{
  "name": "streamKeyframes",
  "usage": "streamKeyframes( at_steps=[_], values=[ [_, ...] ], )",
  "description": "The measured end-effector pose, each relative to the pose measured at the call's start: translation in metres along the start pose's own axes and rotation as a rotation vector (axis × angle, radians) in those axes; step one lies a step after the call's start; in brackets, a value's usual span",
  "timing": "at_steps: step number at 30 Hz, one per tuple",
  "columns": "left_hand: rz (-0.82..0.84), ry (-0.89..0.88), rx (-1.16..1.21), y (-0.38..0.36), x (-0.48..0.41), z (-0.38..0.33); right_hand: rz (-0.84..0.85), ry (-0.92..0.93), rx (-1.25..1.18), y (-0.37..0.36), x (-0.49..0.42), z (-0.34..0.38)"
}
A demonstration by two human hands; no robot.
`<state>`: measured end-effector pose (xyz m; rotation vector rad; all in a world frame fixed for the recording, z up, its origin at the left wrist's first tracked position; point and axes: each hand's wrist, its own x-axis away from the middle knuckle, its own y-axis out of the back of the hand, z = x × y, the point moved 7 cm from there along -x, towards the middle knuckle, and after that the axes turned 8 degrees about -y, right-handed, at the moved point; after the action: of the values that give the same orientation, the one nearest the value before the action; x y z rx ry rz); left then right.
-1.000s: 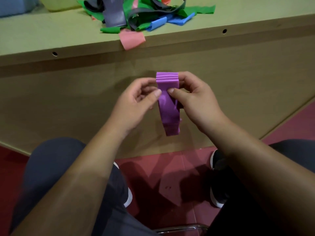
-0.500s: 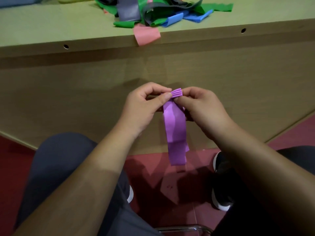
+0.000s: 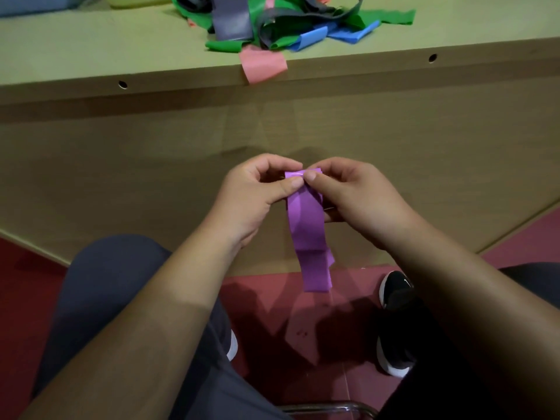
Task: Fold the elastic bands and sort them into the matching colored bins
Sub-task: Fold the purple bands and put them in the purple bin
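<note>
From my end I see the table (image 3: 91, 56) up top with a messy pile of bands (image 3: 272, 25), and a pink band (image 3: 262, 66) drooping over the edge. Lower down, my left hand (image 3: 251, 201) and right hand (image 3: 363, 201) both pinch the top of the purple band (image 3: 307, 231). The rest dangles between my knees.

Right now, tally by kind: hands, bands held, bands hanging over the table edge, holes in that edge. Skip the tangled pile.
Hands: 2, left hand, right hand
Bands held: 1, purple band
Bands over the table edge: 1, pink band
Holes: 2, left hole, right hole
Total: 6
</note>
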<state>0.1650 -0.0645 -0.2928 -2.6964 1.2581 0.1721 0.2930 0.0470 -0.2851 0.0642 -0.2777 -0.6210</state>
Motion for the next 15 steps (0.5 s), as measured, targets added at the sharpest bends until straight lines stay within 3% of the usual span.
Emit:
streamKeyframes(
  at_steps=[6,11,15],
  values=[
    [0.002,0.210,0.198,-0.0064,0.0041,0.0113,-0.064,0.109,0.063,0.0053,0.0014,0.0057],
    [0.061,0.214,0.238,-0.0084,0.0072,0.0071,-0.081,0.132,-0.036,0.0077,0.0007,0.0098],
    [0.004,0.174,0.163,-0.0053,0.0070,0.0062,-0.080,0.120,-0.067,0.0049,-0.0009,0.0072]
  ],
)
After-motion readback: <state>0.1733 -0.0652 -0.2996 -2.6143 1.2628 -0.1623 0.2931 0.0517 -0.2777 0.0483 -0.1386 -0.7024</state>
